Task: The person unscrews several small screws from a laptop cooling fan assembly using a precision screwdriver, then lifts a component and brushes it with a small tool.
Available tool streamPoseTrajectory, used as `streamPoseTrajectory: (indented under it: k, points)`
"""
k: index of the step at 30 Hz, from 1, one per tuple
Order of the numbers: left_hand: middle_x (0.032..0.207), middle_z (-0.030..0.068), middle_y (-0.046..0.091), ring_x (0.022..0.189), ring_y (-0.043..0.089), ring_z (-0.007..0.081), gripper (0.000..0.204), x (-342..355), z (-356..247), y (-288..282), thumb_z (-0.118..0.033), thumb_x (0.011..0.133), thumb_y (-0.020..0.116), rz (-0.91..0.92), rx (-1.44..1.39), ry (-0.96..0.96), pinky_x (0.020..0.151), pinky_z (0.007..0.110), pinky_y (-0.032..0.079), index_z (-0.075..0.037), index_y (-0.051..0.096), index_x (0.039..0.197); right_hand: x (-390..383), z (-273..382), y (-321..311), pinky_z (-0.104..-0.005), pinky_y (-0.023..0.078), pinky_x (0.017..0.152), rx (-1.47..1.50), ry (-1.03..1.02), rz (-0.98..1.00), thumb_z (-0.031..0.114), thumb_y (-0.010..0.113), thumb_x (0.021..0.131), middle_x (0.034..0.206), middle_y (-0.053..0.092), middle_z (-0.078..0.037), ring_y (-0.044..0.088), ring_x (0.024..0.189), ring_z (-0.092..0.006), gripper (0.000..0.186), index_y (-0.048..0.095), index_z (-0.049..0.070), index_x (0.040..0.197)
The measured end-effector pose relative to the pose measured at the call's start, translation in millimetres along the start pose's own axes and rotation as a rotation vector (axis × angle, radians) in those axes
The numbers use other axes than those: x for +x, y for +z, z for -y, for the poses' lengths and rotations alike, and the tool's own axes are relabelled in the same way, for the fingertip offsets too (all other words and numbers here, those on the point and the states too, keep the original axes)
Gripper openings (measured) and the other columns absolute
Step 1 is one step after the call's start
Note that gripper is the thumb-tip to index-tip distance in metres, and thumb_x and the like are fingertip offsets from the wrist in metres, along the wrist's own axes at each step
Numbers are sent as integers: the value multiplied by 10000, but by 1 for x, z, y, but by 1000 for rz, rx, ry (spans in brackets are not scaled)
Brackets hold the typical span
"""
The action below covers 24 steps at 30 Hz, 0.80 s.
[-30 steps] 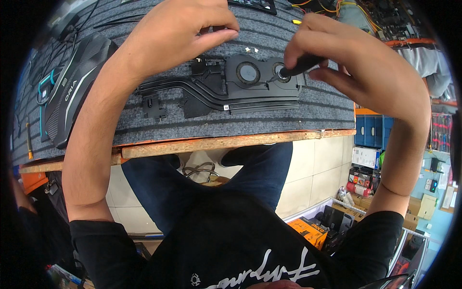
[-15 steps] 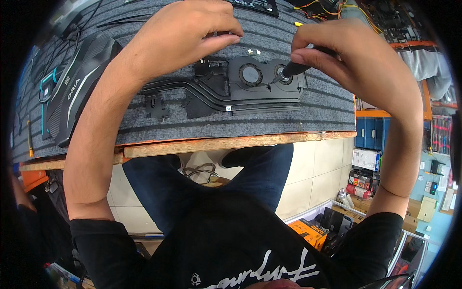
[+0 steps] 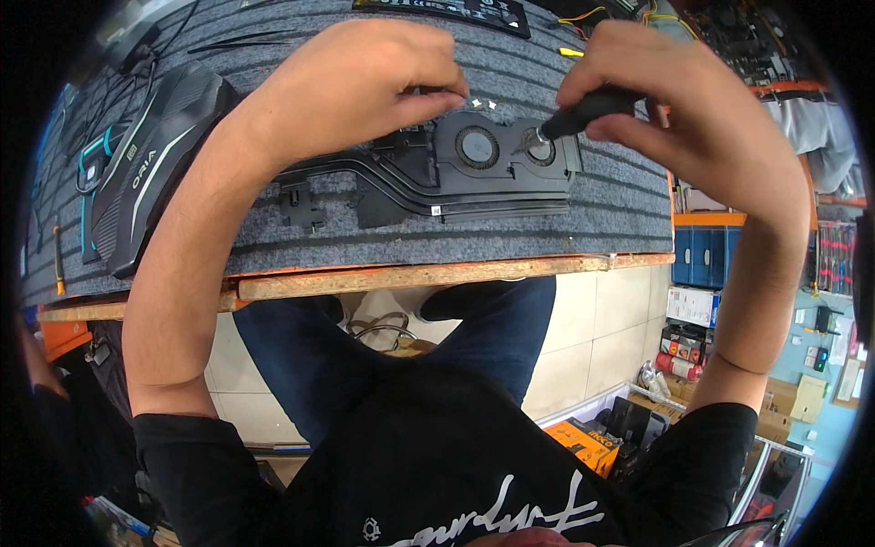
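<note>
A dark laptop cooling assembly (image 3: 506,187) with two round fans and long heat pipes (image 3: 392,182) lies on the grey striped mat. In my right hand (image 3: 679,100) is a screwdriver (image 3: 592,111), its black handle gripped by the fingers and its metal end over the right-hand fan (image 3: 540,150). Whether its tip touches the part, I cannot tell. Just above and left of the fans, my left hand (image 3: 387,82) has its thumb and fingertips pressed together. What they hold, if anything, is hidden. Two small pale pieces (image 3: 484,105) lie just beyond the left-hand fan (image 3: 477,148).
At the left, a black angular shell (image 3: 164,173) rests near a teal-edged item (image 3: 93,164). A flat black pack (image 3: 456,11) lies at the far edge of view. The table's wooden front edge (image 3: 437,276) runs between the mat and my lap. Coloured wires (image 3: 652,14) lie far right.
The screwdriver's metal end has moved slightly up, away from the gap between the fans, and its handle lies flatter. My left hand has shifted a little right and down.
</note>
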<state>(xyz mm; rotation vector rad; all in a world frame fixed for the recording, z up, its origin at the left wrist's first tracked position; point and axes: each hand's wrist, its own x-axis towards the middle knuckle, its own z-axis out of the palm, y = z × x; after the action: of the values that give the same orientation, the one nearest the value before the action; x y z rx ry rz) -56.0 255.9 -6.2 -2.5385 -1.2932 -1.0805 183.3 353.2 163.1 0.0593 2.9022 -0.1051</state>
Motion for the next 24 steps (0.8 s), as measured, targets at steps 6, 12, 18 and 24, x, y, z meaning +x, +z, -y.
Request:
streamPoseTrajectory:
  k: [6,12,18,24]
  points:
    - [904,90,705,821,693,255,160,-8,-5,2,-103,894,781,43,-136,-35,738,366,552,-11,786,1025,7,-9,1,-370,540,775,4,-67,-109,49,773,883,1038,692,-99,685,928,-259,220,701,17,1088]
    - [895,108,695,813,684,271,171,3,-10,6,-111,901,774,52,-206,-49,739,383,537,-3,785,1034,-4,-2,-4,-367,539,752,-36,-18,-112,70,780,892,1017,699,-96,686,899,-254,211,708,13,1082]
    - [899,109,692,834,688,270,158,-2,-8,6,-105,897,780,50,-248,-47,749,377,537,9,751,1003,3,-8,7,-363,537,730,-36,-46,-139,92,787,900,995,705,-93,687,870,-249,206,715,9,1076]
    - [893,87,679,829,687,239,123,-1,-6,-2,-88,905,775,37,-163,-139,756,353,551,-3,726,979,0,-15,-2,-360,535,708,-77,-70,-228,113,793,909,974,711,-89,688,841,-244,206,723,6,1069]
